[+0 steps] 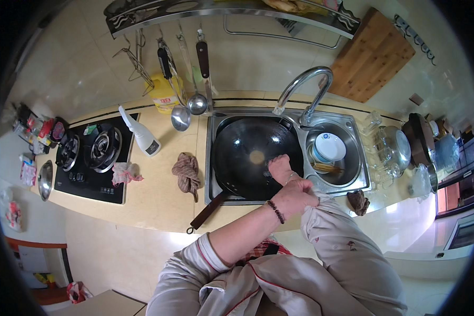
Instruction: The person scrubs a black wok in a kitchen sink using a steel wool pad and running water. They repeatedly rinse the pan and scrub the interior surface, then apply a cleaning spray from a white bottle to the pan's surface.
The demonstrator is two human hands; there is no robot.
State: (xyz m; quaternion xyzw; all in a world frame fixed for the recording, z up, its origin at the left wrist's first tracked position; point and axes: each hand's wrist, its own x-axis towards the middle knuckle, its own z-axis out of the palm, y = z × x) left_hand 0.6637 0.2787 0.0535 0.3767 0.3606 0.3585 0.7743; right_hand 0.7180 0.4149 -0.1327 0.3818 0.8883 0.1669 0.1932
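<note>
My left hand (298,197) reaches across my body and grips the right sleeve cuff (320,200) near the wrist, its thumb pinching the pale cloth. Over the near right part of a black wok (241,138) is my right hand (280,168), its fingers curled in and nothing seen in them. The wok fills the left basin of a steel double sink (208,173), and its dark handle (209,211) sticks out over the counter's front edge. In the right basin sit white bowls (330,147) and a bundle of chopsticks (327,168).
A chrome faucet (326,77) arches behind the sink. To the left are a knotted brown cloth (186,172), a white spray bottle (142,136) and a gas hob (91,185). Ladles (198,103) hang above. Glassware (387,158) and a dark rag (358,202) lie right.
</note>
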